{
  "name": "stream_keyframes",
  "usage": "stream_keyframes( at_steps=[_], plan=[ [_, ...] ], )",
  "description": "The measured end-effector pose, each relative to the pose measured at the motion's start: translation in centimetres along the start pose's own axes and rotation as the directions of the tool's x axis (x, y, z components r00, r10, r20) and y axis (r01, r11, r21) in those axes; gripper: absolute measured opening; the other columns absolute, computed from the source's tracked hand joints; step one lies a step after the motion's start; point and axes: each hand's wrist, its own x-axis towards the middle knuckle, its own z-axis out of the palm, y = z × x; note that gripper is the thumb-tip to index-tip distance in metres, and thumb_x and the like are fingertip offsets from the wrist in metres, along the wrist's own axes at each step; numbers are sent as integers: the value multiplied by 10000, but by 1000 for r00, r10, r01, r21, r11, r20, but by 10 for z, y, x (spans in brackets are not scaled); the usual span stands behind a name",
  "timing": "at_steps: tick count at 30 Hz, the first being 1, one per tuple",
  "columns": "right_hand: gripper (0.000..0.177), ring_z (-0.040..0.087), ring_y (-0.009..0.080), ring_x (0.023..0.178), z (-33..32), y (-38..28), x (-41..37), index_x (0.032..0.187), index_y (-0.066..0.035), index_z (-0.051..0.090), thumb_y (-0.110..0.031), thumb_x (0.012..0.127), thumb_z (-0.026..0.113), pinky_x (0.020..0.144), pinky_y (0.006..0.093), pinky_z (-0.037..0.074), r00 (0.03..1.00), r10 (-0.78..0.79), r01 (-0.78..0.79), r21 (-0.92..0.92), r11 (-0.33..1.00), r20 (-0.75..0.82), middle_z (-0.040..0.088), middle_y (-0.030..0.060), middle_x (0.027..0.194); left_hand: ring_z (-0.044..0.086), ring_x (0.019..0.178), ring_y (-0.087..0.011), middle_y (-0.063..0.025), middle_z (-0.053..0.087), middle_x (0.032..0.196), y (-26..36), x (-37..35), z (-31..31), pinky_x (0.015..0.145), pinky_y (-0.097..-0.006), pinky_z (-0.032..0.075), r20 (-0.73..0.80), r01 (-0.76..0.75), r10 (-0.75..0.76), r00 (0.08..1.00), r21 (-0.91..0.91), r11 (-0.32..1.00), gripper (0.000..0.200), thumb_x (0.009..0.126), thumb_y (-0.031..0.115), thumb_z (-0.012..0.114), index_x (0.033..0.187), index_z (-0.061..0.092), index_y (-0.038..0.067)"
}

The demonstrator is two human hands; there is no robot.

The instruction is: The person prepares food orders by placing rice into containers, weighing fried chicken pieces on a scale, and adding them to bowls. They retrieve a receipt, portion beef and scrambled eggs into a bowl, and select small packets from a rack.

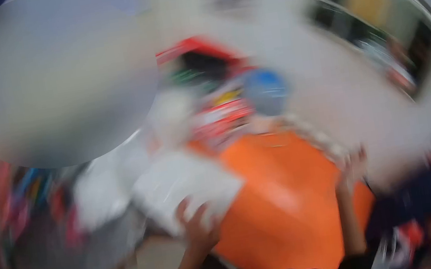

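The whole view is smeared by motion. My left hand [198, 223] has its fingers spread at the lower edge of a white, flat, bag-like thing [186, 180], overlapping it in view. An orange table surface [281, 202] lies between my two hands. At its right edge is my right hand [350, 167], raised, fingers stretched out and apart, with nothing visible in them. A pale, lumpy strip [313, 134] runs along the table's far right edge, just beyond that hand.
A blue, round-topped thing [266, 92] stands at the table's far end, beside red and white packets [221, 117]. More white bags [103, 193] lie left, near a grey surface [78, 258]. Dark blue fabric [406, 198] is at right. A blurred oval covers the upper left.
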Motion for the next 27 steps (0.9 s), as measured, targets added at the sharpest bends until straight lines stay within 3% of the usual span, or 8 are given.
stream_keyframes(
  at_steps=[1,2,3,6,8,11,20,27],
  plan=[
    [416,474,249,1022,23,4,-53,1217,13,367,-296,940,345,865,365,419,946,322,-318,-248,915,-24,479,171,1116,405,1067,-392,-241,421,1152,15,-4,-30,890,-481,333,-19,104,-104,994,16,994,311,730,179,600,1011,556,54],
    [574,242,263,1280,27,14,-111,1356,-15,204,-378,917,271,1018,340,264,938,329,-254,-862,440,-108,218,190,1395,399,1090,-367,-212,415,1185,21,-23,-55,880,-479,334,-48,140,-136,990,92,986,353,718,168,603,1059,559,87],
    [476,406,210,1138,-72,96,-148,1279,-29,357,-329,911,345,931,301,349,929,48,253,-721,645,368,406,152,1252,396,1102,-349,-200,410,1197,27,-39,-89,887,-456,341,-7,134,-135,991,191,972,375,706,121,595,1075,549,76],
    [327,487,173,978,-47,142,-277,1143,-39,484,-236,889,427,845,267,390,826,215,235,-666,708,521,515,95,1062,384,1120,-344,-194,390,1212,63,-103,-178,913,-430,333,-263,247,-167,950,309,918,356,699,52,583,1052,548,76],
    [260,514,213,931,14,94,-365,1049,-7,516,-189,865,504,822,299,410,519,621,-161,-646,746,588,535,120,1059,381,1125,-345,-195,369,1225,98,-155,-237,920,-424,328,-366,366,-211,906,431,825,362,698,45,592,1054,545,93],
    [182,539,186,851,55,56,-445,982,-6,542,-120,846,508,764,287,437,162,485,22,-495,869,859,572,108,1001,368,1135,-347,-203,359,1230,153,-222,-313,922,-424,328,-479,572,-328,814,563,596,368,698,41,587,1060,537,90],
    [94,571,214,812,114,2,-676,853,-15,577,-81,829,514,779,310,429,-329,319,12,-334,942,889,604,105,833,332,1153,-363,-213,320,1267,242,-377,-483,921,-433,327,-905,905,-122,408,383,184,359,711,36,560,1066,526,74],
    [97,533,104,754,113,-62,-979,905,-30,568,-90,860,506,689,245,439,-739,128,-354,-543,762,661,569,15,843,304,1183,-356,-213,305,1276,301,-521,-635,927,-413,319,-975,968,-11,222,222,-116,345,715,39,578,1054,532,82]
  ],
)
